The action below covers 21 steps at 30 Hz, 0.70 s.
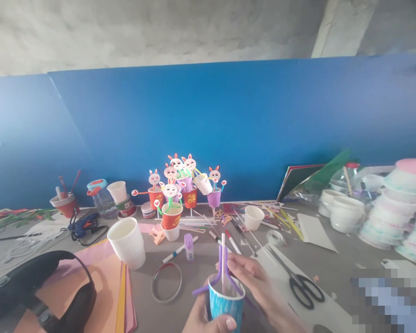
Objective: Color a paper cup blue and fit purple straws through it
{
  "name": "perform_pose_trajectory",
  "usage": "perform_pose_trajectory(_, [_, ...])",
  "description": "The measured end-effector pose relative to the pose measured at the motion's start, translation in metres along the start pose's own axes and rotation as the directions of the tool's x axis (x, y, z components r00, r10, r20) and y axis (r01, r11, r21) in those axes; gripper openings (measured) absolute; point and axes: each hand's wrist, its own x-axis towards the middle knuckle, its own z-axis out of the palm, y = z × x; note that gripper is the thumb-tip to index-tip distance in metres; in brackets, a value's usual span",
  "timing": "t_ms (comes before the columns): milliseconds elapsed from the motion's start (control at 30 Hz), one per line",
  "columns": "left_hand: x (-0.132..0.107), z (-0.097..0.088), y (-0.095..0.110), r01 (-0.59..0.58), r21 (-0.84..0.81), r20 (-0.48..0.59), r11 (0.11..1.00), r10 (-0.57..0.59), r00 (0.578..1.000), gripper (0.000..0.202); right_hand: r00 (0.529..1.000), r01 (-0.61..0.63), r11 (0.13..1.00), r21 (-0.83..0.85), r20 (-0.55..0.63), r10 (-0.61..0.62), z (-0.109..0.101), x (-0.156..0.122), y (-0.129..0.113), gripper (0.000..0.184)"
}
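Note:
My left hand (203,314) is wrapped round a blue-coloured paper cup (226,307), thumb across its front. Purple bendy straws (220,259) rise from inside the cup, with bent ends reaching out over the rim, and a pale thin straw (223,273) stands upright between them. Just above the rim, the fingers of my right hand (251,275) pinch a purple straw. Nearby on the table lie a roll of tape (167,283), a small purple-capped bottle (189,247) and black-handled scissors (300,282).
Paper-cup rabbit figures (171,210) stand at the back. Stacked white cups (126,243) and coloured paper (107,286) with black headphones (79,296) on it are at left. Towers of painted cups (384,217) rise at right. A blue glue gun (83,225) sits far left.

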Motion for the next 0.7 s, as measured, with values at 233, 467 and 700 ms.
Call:
perform_pose_trajectory(233, [-0.0016,-0.0011,0.0074,0.001,0.089,0.003,0.996,-0.001,1.0,0.077,1.0,0.004,0.999,0.042,0.031,-0.005,-0.0002,0.0039,0.001,0.039])
perform_pose_trajectory(467, [0.0001,-0.006,0.0004,-0.012,0.065,-0.018,0.998,0.013,1.0,0.081,0.999,0.037,0.998,0.052,0.026,-0.038,0.0015,0.0029,-0.0031,0.035])
perform_pose_trajectory(700, [0.0003,-0.0054,0.0013,-0.015,0.056,-0.002,0.998,0.015,1.0,0.074,0.998,0.049,0.998,0.048,0.026,-0.05,0.0025,0.0033,-0.0013,0.036])
